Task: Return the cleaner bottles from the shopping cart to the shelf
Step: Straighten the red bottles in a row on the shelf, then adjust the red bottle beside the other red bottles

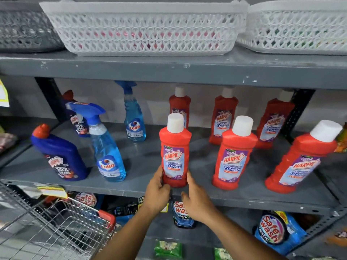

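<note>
Red bottles [175, 152] with white caps [175, 122]; blue spray bottles [108, 147]; grey shelf [142, 158]; white lattice basket [146, 29].

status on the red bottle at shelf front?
Both hands, left hand and right hand, cup the red Harpic bottle base. Bottle upright on shelf front edge. Nothing blocking.

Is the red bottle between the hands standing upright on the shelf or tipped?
Upright. The red bottle stands with its base flat on the shelf, white cap straight up, left hand and right hand flanking its base.
</note>
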`<state>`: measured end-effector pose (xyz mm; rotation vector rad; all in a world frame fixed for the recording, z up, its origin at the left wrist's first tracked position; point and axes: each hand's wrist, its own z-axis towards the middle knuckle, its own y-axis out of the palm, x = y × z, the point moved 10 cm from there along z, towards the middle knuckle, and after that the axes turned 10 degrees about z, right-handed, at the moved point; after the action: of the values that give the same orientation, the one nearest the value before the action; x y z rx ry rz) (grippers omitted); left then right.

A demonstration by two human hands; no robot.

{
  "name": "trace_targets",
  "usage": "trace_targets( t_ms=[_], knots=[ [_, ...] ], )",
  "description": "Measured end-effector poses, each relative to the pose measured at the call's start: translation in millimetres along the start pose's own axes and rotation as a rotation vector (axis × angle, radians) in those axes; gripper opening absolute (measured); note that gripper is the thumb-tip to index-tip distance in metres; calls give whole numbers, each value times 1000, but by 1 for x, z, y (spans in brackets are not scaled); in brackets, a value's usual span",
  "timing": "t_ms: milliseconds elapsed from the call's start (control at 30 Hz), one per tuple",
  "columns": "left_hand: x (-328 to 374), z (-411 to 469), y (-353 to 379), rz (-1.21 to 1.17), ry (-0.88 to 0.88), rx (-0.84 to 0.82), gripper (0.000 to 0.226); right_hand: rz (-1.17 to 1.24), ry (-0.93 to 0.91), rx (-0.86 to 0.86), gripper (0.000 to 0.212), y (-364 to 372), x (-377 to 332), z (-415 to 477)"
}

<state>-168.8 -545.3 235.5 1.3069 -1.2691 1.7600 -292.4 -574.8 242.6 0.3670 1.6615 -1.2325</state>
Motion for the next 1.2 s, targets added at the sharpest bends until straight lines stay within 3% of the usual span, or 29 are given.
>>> trace_targets(
  t_ms=[167,267,333,433,500,567,700,833,1033,1100,1167,1200],
  knots=[
    [-10,-9,4,36,-11,-54,85,17,-1,-4,74,2,4,0],
    [-19,-21,-18,74,-68,-2,84,93,-45,206,70,-14,3,-12],
    [-22,-33,-55,56,-36,154,77,136,-163,327,60,-15,-8,-32],
    [-28,-64,-131,4,-12,502,62,95,-307,133,46,29,-43,-45],
    [-38,-73,-174,-11,-69,647,59,82,-356,3,44,65,-71,-33],
    [-44,-62,-199,21,-112,638,67,91,-353,-32,48,92,-95,-7],
    [-62,-17,-208,56,-248,364,68,106,-168,-56,66,134,-112,54],
    [-72,4,-207,53,-185,268,56,101,-98,-33,50,148,-118,82],
    [-64,5,-205,-16,-119,215,59,106,-74,-9,40,155,-108,88],
    [-70,-2,-204,-77,-149,238,64,110,-127,105,48,144,-111,79],
    [-74,-27,-222,-82,-182,434,57,117,-227,299,41,125,-116,53],
    [-74,-45,-240,-82,-167,578,49,111,-264,316,34,126,-120,38]
  ],
)
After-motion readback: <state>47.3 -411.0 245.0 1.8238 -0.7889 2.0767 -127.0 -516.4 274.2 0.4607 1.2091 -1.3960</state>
